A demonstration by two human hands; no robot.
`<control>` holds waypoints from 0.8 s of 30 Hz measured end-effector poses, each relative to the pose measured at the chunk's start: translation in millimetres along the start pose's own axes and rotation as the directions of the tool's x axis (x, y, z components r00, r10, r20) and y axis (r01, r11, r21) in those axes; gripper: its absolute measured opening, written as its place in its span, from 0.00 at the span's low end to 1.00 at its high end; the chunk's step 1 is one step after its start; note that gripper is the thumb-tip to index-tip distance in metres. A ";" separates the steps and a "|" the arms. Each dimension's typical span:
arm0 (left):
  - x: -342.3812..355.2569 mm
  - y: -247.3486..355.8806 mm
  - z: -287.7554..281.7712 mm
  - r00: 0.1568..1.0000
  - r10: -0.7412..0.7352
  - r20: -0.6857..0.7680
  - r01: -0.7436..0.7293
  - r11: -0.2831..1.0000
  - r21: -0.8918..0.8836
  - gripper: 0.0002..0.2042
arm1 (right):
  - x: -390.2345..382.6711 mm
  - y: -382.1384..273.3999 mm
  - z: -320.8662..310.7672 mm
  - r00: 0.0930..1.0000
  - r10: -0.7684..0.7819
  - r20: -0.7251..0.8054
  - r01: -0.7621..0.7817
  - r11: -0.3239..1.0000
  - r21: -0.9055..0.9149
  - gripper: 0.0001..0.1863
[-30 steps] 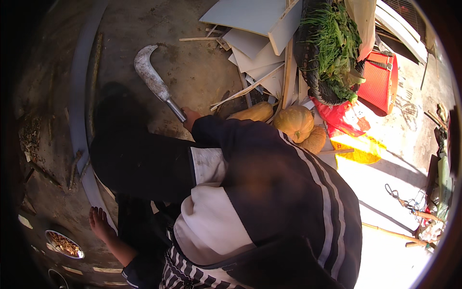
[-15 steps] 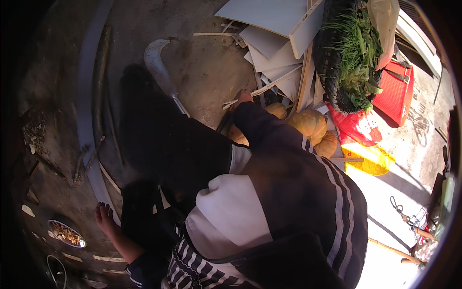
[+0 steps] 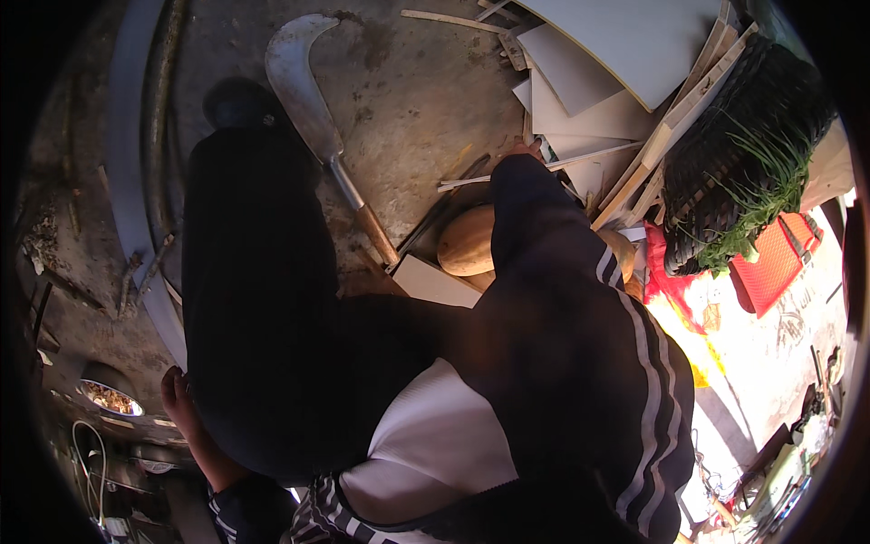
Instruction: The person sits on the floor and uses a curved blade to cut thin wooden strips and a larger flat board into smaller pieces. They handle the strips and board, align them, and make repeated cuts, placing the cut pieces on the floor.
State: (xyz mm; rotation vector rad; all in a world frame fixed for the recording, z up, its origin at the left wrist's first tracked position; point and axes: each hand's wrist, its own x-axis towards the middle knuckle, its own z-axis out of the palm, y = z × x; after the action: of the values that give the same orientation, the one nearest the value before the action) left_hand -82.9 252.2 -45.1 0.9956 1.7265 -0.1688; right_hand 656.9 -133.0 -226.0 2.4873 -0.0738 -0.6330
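A curved billhook (image 3: 306, 100) with a wooden handle lies on the concrete floor. My right hand (image 3: 524, 154) is stretched forward to the right of it, among thin wood strips (image 3: 591, 157) at the edge of a pile of pale boards (image 3: 566, 68); what its fingers hold is too small to make out. Below my right hand lies an elongated orange squash (image 3: 464, 243), with pumpkins partly hidden by my sleeve. My left hand (image 3: 181, 403) is low at the left, fingers apart, beside my dark-trousered leg and a long grey strip (image 3: 131, 199).
Branches (image 3: 163, 118) lie at the left, above a bowl of wood chips (image 3: 109, 396). At the right are a dark woven basket (image 3: 716, 136) of greens, a red basket (image 3: 770, 272), plastic bags (image 3: 675, 304) and a cluttered heap (image 3: 770, 471) by a sunlit patch.
My right hand has let go of the billhook and moved forward and right to the wood strips. The billhook now lies on the floor. The view has shifted, showing more of my leg.
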 end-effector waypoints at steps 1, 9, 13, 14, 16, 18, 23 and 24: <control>0.7 7.7 6.8 0.998 -0.034 -0.048 0.033 0.999 -0.029 0.15 | 1.5 -1.7 -4.8 1.000 0.005 0.014 -0.005 0.999 -0.053 0.28; -13.3 104.6 31.6 0.997 -0.030 -0.077 0.043 0.984 0.171 0.14 | 20.2 25.6 28.0 0.974 -0.114 -0.194 0.120 0.993 0.018 0.21; 13.9 87.6 42.9 1.000 -0.021 -0.008 0.022 0.990 0.140 0.15 | 90.9 81.2 71.4 0.956 -0.091 -0.280 0.155 0.965 0.213 0.20; -9.7 89.0 34.6 0.997 -0.025 -0.080 0.038 0.986 0.161 0.15 | 67.3 43.2 68.0 0.974 -0.160 -0.162 0.183 0.973 0.141 0.20; -16.0 94.7 30.6 0.996 -0.026 -0.089 0.041 0.984 0.172 0.15 | 15.5 16.1 19.5 0.979 -0.199 0.034 0.201 0.979 -0.042 0.20; -9.9 87.8 34.8 0.998 -0.039 -0.042 0.044 0.991 0.123 0.16 | -10.9 8.7 20.4 0.904 -0.414 0.101 0.422 0.904 -0.072 0.31; 1.4 107.7 58.2 0.999 0.033 -0.007 -0.032 0.990 0.136 0.15 | -185.0 -79.7 -87.8 0.476 -0.861 -0.181 0.788 0.326 0.521 0.29; 2.2 110.0 62.9 0.998 0.061 -0.006 -0.060 0.990 0.130 0.15 | -204.9 -92.2 -105.4 0.436 -0.856 -0.276 0.806 0.235 0.544 0.28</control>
State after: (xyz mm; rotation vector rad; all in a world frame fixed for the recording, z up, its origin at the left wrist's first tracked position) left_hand 38.0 288.7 -34.1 1.1445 1.7091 -0.2400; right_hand 515.5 36.3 -112.2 2.9866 1.3882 -1.3158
